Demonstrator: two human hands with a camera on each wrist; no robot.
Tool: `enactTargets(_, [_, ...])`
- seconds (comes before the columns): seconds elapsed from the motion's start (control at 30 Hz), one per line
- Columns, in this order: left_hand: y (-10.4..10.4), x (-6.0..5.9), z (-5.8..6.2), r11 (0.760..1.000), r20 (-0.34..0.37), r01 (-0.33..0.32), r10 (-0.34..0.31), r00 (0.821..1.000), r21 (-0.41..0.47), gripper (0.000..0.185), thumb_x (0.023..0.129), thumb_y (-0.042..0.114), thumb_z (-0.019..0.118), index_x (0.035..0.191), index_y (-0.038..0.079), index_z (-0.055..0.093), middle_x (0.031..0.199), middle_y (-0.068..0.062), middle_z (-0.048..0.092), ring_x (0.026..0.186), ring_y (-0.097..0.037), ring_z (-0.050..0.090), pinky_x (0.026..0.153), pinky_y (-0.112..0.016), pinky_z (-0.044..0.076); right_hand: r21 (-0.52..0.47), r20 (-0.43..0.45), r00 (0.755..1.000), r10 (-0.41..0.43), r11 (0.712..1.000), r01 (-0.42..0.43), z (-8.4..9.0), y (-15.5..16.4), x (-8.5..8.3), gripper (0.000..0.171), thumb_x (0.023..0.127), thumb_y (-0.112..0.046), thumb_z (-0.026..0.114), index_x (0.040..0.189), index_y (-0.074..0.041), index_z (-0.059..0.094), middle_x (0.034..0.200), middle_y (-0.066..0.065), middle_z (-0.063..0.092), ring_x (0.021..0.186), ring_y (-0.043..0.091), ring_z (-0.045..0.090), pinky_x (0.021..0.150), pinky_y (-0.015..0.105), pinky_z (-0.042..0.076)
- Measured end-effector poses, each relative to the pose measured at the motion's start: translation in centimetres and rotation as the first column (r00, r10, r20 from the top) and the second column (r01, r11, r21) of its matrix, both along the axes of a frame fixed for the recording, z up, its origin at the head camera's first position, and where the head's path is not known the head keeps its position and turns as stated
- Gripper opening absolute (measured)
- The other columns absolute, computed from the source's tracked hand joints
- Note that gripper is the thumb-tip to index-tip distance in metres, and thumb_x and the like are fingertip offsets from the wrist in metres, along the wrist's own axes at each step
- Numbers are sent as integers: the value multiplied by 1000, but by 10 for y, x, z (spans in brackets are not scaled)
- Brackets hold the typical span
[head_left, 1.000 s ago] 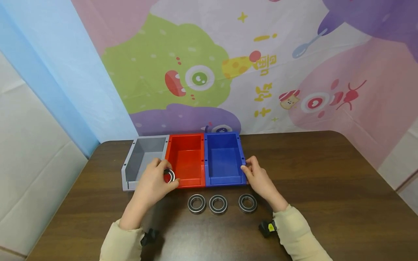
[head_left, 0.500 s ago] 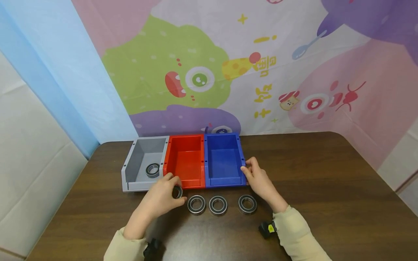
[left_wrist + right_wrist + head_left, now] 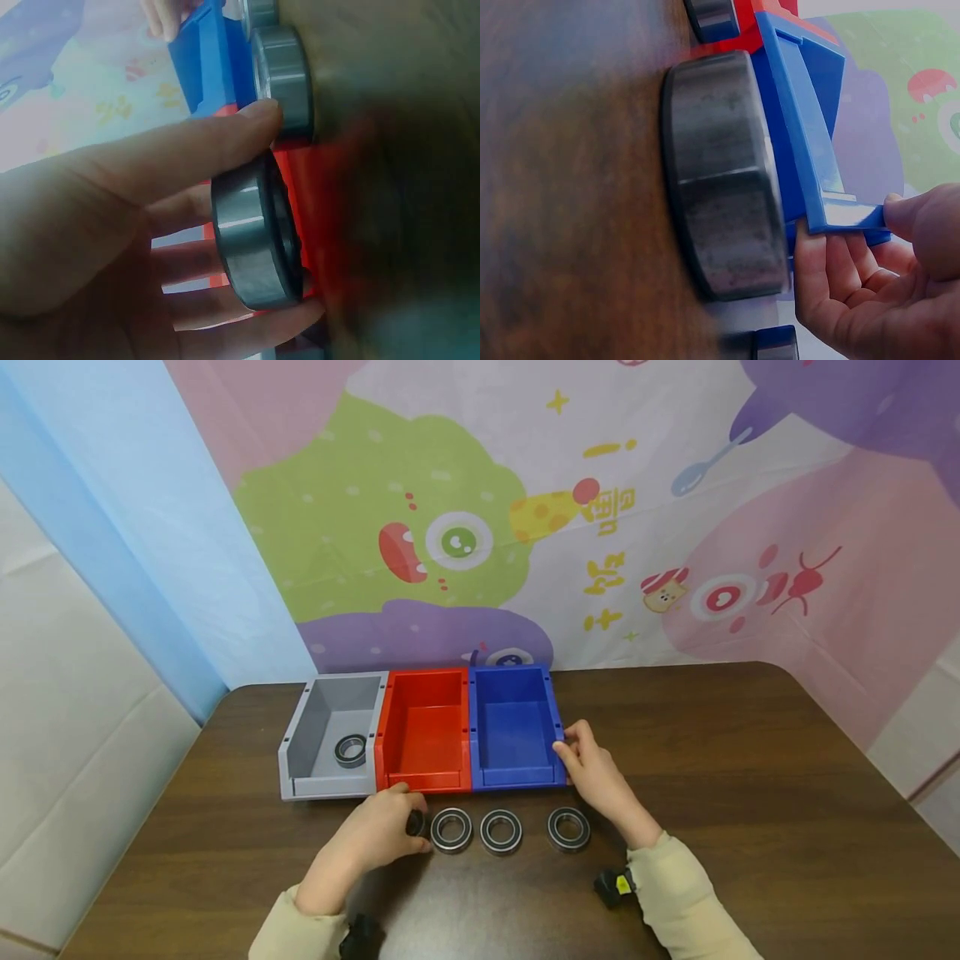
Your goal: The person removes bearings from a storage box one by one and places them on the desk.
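Note:
My left hand (image 3: 403,825) pinches a steel bearing (image 3: 416,823) between thumb and fingers, low over the table, at the left end of a row of three bearings (image 3: 501,831). The left wrist view shows that held bearing (image 3: 255,232) on edge in my fingers (image 3: 187,146), with a second bearing (image 3: 285,82) just beyond it. My right hand (image 3: 568,758) grips the front right corner of the blue bin (image 3: 555,727); in the right wrist view my thumb (image 3: 922,225) and fingers clamp its wall (image 3: 802,127). One more bearing (image 3: 350,750) lies in the grey bin (image 3: 296,739).
The grey, red (image 3: 423,681) and blue bins stand side by side at the back of the brown table (image 3: 750,793). A big bearing (image 3: 720,172) lies close by my right wrist. A patterned cloth backdrop (image 3: 525,510) rises behind the bins.
My left hand drew back from the front of the grey and red bins down to the row, carrying a bearing. A bearing in the grey bin came into view. The right hand stayed put.

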State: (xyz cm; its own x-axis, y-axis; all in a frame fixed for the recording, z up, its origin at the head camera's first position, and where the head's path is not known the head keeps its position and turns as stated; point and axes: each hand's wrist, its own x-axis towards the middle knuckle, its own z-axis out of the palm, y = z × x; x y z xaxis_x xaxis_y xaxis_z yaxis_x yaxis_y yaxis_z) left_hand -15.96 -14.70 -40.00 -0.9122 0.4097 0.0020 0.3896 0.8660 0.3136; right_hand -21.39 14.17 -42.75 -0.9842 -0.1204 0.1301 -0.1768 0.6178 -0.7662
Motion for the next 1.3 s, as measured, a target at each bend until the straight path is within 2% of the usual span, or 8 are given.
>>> enactTargets(0.13, [2, 1, -3, 1000, 5, 7, -7, 1000, -10, 35, 59, 20, 83, 85, 7, 65, 80, -4, 55, 67, -17, 52, 64, -34, 46, 6, 5, 1000, 4, 1000, -4, -1, 0, 0, 19, 95, -20, 46, 107, -7, 39, 70, 6, 52, 55, 13, 51, 55, 26, 46])
enactTargets(0.4, [5, 3, -5, 997, -11, -51, 50, 999, -60, 37, 56, 21, 85, 85, 8, 65, 80, -3, 54, 70, -22, 57, 63, -38, 48, 20, 3, 1000, 3, 1000, -4, -1, 0, -1, 19, 95, -21, 47, 107, -7, 40, 68, 6, 51, 54, 14, 51, 54, 27, 45])
enactTargets(0.57, [7, 2, -8, 994, -28, -65, 63, 998, -83, 37, 56, 23, 85, 84, 10, 65, 78, -3, 54, 69, -22, 57, 60, -38, 48, 26, 1, 1000, -2, 1000, 2, -1, 0, -1, 19, 95, -21, 47, 107, -8, 40, 67, 5, 51, 54, 14, 51, 52, 27, 44])
enactTargets(1.0, [8, 2, -8, 995, -49, -59, 56, 997, -74, 36, 55, 21, 85, 80, 9, 63, 77, -4, 53, 69, -23, 55, 61, -37, 47, 32, 9, 1000, 1, 999, -1, -1, 0, -1, 20, 95, -22, 46, 108, -7, 39, 68, 6, 50, 55, 14, 50, 53, 27, 43])
enactTargets(1.3, [7, 2, -8, 995, -47, -59, 56, 997, -84, 32, 58, 18, 83, 80, 9, 61, 77, -4, 52, 70, -22, 54, 61, -36, 46, 29, 0, 1000, 11, 1000, -11, 0, 0, -1, 19, 95, -21, 45, 107, -7, 39, 68, 6, 50, 54, 14, 50, 53, 27, 44])
